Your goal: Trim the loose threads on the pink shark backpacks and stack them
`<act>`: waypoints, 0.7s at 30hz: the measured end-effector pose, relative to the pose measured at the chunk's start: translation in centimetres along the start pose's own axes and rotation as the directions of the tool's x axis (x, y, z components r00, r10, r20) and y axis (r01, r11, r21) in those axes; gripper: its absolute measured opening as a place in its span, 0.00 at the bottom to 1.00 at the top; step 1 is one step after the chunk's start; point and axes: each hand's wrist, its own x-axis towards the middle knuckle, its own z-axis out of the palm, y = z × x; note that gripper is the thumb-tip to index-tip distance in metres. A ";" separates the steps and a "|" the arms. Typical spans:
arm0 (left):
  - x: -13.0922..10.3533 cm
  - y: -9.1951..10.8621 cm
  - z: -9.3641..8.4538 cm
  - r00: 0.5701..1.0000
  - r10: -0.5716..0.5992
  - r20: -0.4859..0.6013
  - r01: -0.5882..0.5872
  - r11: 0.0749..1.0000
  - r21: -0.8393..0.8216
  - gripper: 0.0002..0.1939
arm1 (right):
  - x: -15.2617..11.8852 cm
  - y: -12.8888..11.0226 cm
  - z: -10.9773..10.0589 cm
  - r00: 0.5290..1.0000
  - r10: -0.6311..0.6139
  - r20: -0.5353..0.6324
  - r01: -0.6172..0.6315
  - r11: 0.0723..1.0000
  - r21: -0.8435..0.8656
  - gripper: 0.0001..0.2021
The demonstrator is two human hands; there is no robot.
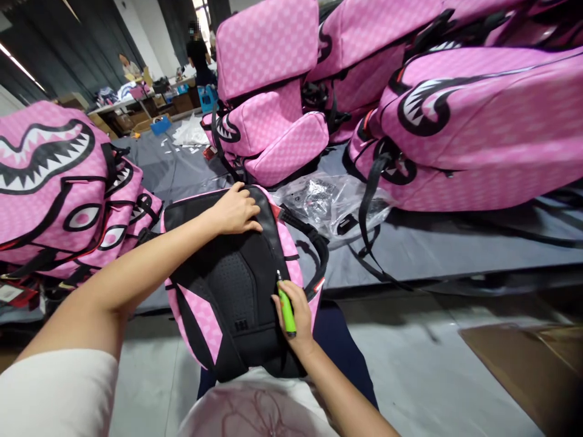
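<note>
A pink and black backpack [241,267] lies across my lap and against the table edge, its black padded back facing up. At its top edge my left hand [237,209] rests with bent fingers, gripping the black fabric. My right hand [297,309] is closed around a bright green pen-like tool [286,308] with a small metal tip. That tip points away from me, just over the backpack's right side seam. A black shoulder strap [314,240] loops out to the right of the backpack.
Pink checked backpacks with shark-mouth prints are piled at the left [40,164] and right [492,127] of the grey-covered table [423,246]. A clear plastic bag [319,197] lies beyond my backpack. Cardboard [523,358] is on the floor at right. Two people are in the background.
</note>
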 end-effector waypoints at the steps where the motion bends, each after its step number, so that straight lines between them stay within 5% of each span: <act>1: -0.3 0.7 -0.1 1.000 0.023 -0.004 -0.023 0.999 -0.029 0.27 | 0.7 -0.2 -0.3 0.999 0.048 -0.018 -0.048 0.999 0.011 0.17; 8: -1.7 7.2 0.2 0.996 -0.083 -0.041 0.080 0.993 -0.081 0.30 | 8.6 -0.7 -1.3 0.859 0.501 -0.107 -0.480 0.860 0.174 0.15; 12: -2.1 8.2 0.5 0.984 -0.161 -0.081 0.151 0.982 -0.114 0.26 | 10.3 -0.5 -0.2 0.859 0.505 -0.082 -0.491 0.859 0.146 0.17; 21: -4.0 9.4 2.9 0.947 -0.132 -0.292 0.089 0.984 -0.156 0.09 | 9.8 -0.9 0.7 0.899 0.427 -0.099 -0.423 0.904 0.058 0.14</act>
